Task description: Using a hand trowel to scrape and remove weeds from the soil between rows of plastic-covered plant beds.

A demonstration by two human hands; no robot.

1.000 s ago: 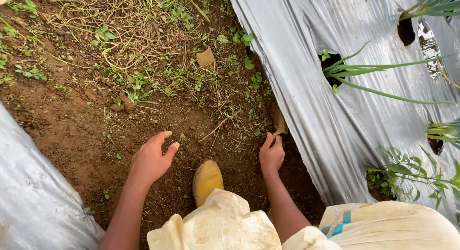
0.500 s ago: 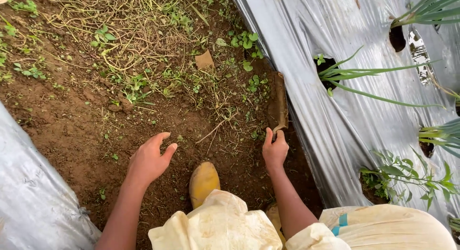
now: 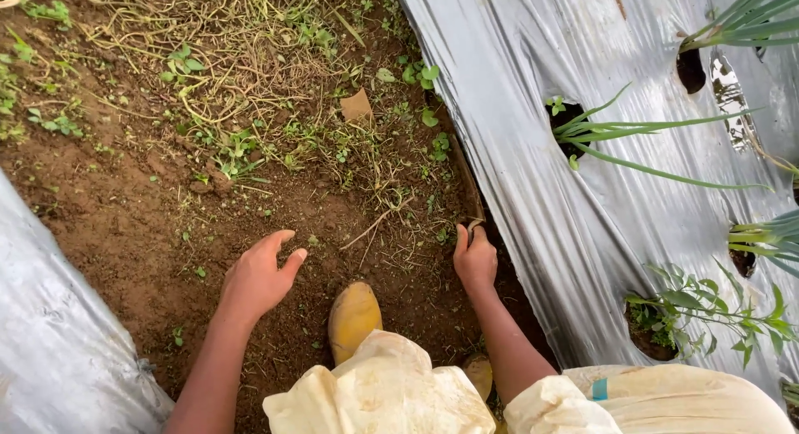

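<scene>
The right hand (image 3: 475, 259) has its grip pressed together around a thin brown stem (image 3: 476, 224) at the edge of the bare soil (image 3: 125, 226), right where the silver plastic mulch sheet (image 3: 516, 151) begins. The left hand (image 3: 258, 277) hovers just over the soil with its grip spread, fingers loosely apart and pinching nothing. Between the two forearms a muddy yellow boot (image 3: 353, 317) points forward, with pale cloth-covered knees (image 3: 391, 392) below it. Small weeds (image 3: 237, 151) and dry runners cover the ground farther ahead. Green onion plants (image 3: 599, 134) rise from holes in the sheet to the right.
</scene>
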